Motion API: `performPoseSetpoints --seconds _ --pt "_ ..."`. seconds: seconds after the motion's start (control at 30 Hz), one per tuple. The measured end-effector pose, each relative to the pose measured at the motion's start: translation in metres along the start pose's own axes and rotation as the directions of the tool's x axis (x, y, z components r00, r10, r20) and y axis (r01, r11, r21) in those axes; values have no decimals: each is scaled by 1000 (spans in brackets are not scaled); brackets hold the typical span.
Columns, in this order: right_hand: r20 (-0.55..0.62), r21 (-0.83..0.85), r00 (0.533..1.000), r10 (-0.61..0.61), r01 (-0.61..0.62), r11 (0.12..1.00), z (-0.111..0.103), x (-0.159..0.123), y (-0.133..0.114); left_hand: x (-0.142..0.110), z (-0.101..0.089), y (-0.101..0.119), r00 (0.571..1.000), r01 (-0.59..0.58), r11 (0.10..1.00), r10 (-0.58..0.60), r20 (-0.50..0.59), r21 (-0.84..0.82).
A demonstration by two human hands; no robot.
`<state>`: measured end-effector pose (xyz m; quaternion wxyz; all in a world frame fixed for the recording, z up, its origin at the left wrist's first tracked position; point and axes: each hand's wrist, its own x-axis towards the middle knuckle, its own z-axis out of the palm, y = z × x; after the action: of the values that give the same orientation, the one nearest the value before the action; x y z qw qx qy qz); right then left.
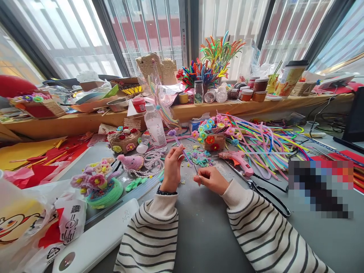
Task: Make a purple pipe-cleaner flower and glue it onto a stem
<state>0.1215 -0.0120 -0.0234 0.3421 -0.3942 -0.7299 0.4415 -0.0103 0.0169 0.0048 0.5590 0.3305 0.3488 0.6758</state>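
Observation:
A purple pipe-cleaner flower [172, 132] is held over the middle of the desk, its bloom pointing up and away from me. My left hand [173, 168] pinches its stem a little below the bloom. Lower down, the fingers of my right hand [211, 179] are closed on the thin end of the same stem. Just beyond the hands lie small pastel pipe-cleaner pieces [200, 156]. A pink glue gun [238, 162] rests to the right of them, near black-handled scissors [269, 201]. A woven basket with fuzzy flowers [214, 141] stands behind.
Many loose coloured pipe cleaners [261, 140] spread at the right. On the left are a green pot of flowers [104, 193], a white oblong device [99, 239], a plastic bag [57, 227] and a clear bottle [156, 129]. A cluttered ledge [182, 110] runs below the windows.

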Motion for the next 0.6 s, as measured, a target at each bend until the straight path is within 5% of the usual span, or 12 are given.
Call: performPoseSetpoints --seconds 0.27,0.6 --pt "50 -8 998 -26 26 1000 1 -1 1 -3 1 -3 988 49 996 -60 144 77" --pt "-111 -59 993 -30 23 998 4 0 1 -2 0 1 1000 0 1000 0 26 16"
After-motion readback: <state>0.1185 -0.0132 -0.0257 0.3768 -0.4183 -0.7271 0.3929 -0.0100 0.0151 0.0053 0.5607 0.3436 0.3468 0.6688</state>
